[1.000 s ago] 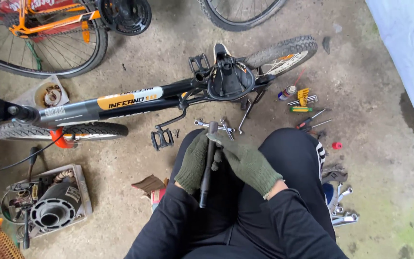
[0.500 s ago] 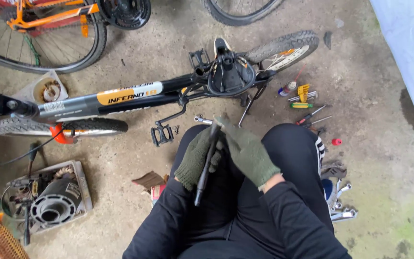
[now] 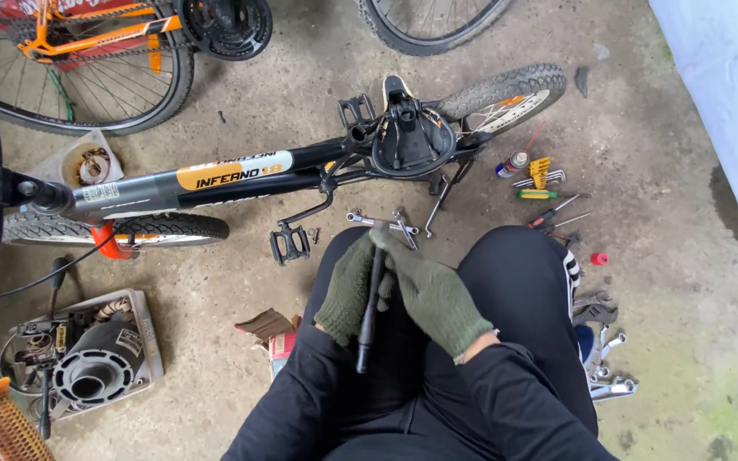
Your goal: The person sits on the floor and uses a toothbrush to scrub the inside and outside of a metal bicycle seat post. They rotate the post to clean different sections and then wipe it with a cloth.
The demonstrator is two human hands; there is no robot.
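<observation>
Both my hands wear dark green gloves and meet over my lap. My left hand (image 3: 348, 290) wraps a long dark metal rod (image 3: 367, 329) that points down between my knees. My right hand (image 3: 433, 294) closes over the rod's upper end. In front of me a small black bicycle (image 3: 241, 175) lies on its side on the concrete, with its saddle (image 3: 407, 137), a pedal (image 3: 289, 245) and its rear tyre (image 3: 506, 98) towards me.
Wrenches (image 3: 382, 222) lie by my knees. A spray can (image 3: 512, 164), screwdrivers (image 3: 548, 195) and a red cap (image 3: 599, 258) sit to the right, more spanners (image 3: 608, 376) by my right leg. An engine part (image 3: 87, 363) rests at left; an orange bicycle (image 3: 87, 43) stands behind.
The rod has tilted slightly in my hands, and my right hand has shifted its grip on the upper end. The view has drifted a little.
</observation>
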